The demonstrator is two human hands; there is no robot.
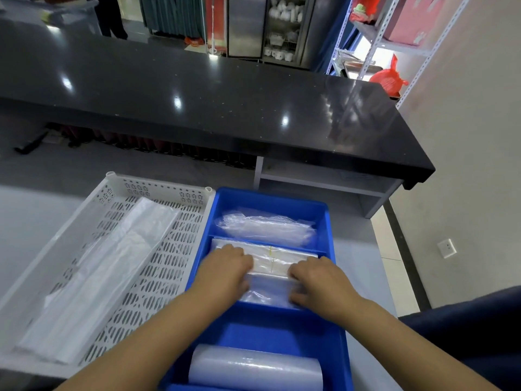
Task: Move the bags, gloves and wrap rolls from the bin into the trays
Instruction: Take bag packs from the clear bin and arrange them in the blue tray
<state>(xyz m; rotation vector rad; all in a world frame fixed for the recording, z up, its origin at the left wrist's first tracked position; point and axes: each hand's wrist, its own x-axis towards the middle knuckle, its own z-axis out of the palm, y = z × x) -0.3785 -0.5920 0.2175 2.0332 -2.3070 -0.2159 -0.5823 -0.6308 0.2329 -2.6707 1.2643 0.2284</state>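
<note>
A blue divided bin (335,283) stands in front of me with three compartments. The far one holds crumpled clear plastic gloves (265,225). In the middle one lies a flat pack of clear bags (272,265); my left hand (225,273) grips its left end and my right hand (318,282) grips its right end. A roll of wrap (255,368) lies in the near compartment. Left of the bin is a white perforated tray (158,190) holding a long stack of white plastic bags (112,266).
Both containers rest on a grey table (25,221). A long black counter (225,108) runs across behind it, with a white shelf unit (324,179) under its right end. A dark blue cloth (479,334) is at my right.
</note>
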